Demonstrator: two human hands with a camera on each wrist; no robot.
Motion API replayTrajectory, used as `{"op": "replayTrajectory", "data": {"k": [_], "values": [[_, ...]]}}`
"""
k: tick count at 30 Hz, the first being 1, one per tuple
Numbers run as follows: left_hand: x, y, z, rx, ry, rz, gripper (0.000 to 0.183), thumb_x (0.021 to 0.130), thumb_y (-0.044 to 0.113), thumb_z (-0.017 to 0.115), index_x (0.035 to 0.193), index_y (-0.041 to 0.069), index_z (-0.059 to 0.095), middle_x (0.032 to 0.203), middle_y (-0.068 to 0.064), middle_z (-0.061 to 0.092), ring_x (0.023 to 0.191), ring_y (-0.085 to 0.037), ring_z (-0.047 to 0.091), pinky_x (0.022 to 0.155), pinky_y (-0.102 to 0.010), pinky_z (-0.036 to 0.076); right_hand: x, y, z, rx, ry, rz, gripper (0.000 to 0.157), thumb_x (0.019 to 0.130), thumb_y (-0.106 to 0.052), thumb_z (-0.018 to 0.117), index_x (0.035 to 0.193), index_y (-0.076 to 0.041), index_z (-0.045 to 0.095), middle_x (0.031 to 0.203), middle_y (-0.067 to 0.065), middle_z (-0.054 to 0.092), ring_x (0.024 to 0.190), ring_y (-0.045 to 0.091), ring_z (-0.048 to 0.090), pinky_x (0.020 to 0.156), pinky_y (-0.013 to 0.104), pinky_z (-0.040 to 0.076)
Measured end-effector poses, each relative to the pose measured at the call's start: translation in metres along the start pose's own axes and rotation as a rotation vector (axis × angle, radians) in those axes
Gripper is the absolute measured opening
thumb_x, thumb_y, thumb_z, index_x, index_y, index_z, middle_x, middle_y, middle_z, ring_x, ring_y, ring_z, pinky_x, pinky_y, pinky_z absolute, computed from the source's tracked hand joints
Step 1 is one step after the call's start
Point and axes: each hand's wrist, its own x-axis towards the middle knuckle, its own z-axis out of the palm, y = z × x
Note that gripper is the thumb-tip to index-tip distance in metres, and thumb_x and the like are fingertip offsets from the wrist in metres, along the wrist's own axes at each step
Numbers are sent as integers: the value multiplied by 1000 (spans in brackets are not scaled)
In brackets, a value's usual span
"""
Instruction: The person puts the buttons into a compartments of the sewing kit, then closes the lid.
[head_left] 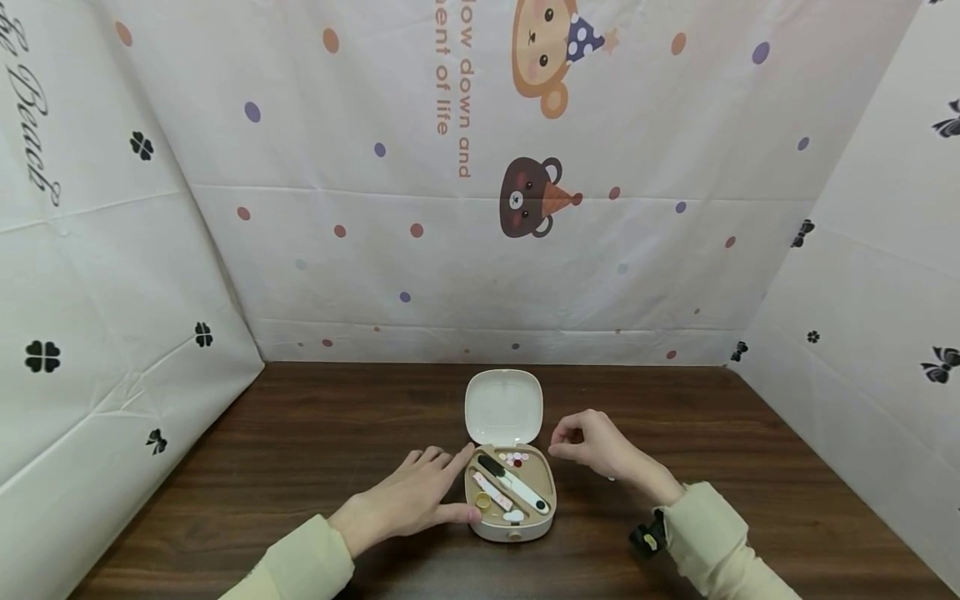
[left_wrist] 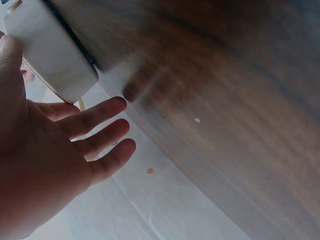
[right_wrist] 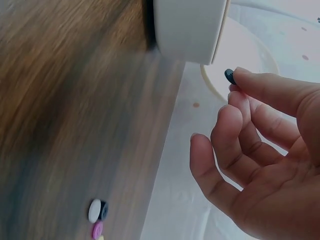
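Note:
A small off-white sewing box [head_left: 513, 533] stands on the table with its lid [head_left: 503, 408] raised. Its beige tray holds a black-and-white tool [head_left: 517, 485], a white strip with reddish marks [head_left: 491, 490], a gold ring-like piece [head_left: 482, 500] and several buttons [head_left: 514, 457] in pink, white and dark red. My left hand [head_left: 416, 496] touches the box's left side with index finger and thumb, fingers straight. At the right of the box, my right hand [head_left: 596, 446] pinches a dark button [right_wrist: 229, 76] between thumb and fingertips, beside the box wall.
Loose buttons lie on the dark wooden table [head_left: 360, 400]: a white one [right_wrist: 94, 210], a black one [right_wrist: 104, 210] and a pink one [right_wrist: 97, 230]. Printed cloth [head_left: 420, 250] hangs behind the table and along both sides. A black wrist device [head_left: 647, 537] sits by the right sleeve.

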Motion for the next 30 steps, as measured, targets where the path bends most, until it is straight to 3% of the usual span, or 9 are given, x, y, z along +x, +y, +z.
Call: {"op": "replayTrajectory", "data": {"k": [15,30], "values": [[0,1,0,4,-10,-11,94,85,76,39,153,12,26,141,-11,53,130,-29,47,108,-53,35,8,-10,14,-4,-34,-39,10,82,-10,74,74,-11,68,64,-7,58,57,0,44,52,17,39],[1,0,0,8,-15,-15,94,85,76,38,154,13,25,141,-10,53,131,-29,46,108,-52,34,11,-15,22,-155,-20,-65,11,83,-12,75,75,-15,68,71,-9,59,63,0,45,57,17,40]]}}
